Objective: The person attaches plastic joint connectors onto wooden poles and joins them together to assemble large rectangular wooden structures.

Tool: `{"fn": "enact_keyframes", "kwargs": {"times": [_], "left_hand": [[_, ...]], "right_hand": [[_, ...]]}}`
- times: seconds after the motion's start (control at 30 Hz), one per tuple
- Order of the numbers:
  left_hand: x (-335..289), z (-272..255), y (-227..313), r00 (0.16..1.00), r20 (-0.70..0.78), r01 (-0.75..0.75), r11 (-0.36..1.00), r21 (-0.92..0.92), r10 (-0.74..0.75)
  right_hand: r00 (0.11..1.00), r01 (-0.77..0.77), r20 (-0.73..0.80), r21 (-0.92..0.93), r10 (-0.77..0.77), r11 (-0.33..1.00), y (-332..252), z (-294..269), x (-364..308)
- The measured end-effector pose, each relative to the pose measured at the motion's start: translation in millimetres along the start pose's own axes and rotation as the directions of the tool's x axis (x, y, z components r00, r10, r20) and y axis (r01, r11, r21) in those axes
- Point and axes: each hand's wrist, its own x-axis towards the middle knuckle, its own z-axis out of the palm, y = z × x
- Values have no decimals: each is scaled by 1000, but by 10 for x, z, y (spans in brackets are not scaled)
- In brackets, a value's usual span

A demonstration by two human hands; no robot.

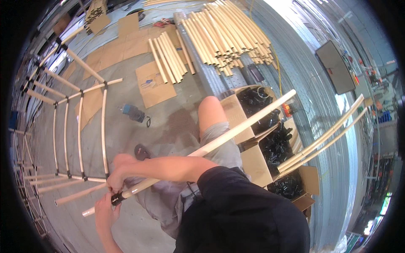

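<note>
A long cream-coloured pipe (249, 121) slants across my lap from lower left to upper right. Near its lower-left end sits a black pipe connector (117, 199). My left hand (105, 209) pinches this connector from the near side. On the far side, my right hand (117, 178) is closed, its fingertips against the connector; part of its grip is hidden. Just beyond my hands stands a frame of cream pipes (80, 130) joined with black connectors.
On my right are cardboard boxes (253, 162) of black connectors (276, 145), with several loose pipes (322, 139) across them. Ahead lie stacked pipes (228, 31), a smaller pipe row (168, 57) and flattened cardboard (156, 95). A dark blue bottle-like object (134, 113) rests on the floor.
</note>
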Motion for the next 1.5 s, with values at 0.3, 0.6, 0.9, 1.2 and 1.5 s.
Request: {"fn": "enact_keyframes", "kwargs": {"times": [0.3, 0.6, 0.9, 1.2, 1.5], "left_hand": [[-42, 17, -64, 1000, -14, -18, 998, -61, 17], [-37, -76, 101, 998, -37, -57, 997, -48, 56], [291, -188, 156, 988, 99, -130, 987, 91, 121], [661, -99, 290, 943, 334, -58, 979, 196, -11], [1128, 49, 511, 969, 247, -108, 878, 467, -12]], "right_hand": [[973, 232, -6, 47, -232, 972, 284, 118, 284], [992, -112, 61, -43, 114, 993, -273, -185, -364], [732, -121, -681, -73, 39, 990, -186, 395, -1287], [-204, 208, -866, 417, 457, 884, -17, 2935, -5485], [-602, 500, 789, 250, 125, 829, 251, 8545, -5871]]}}
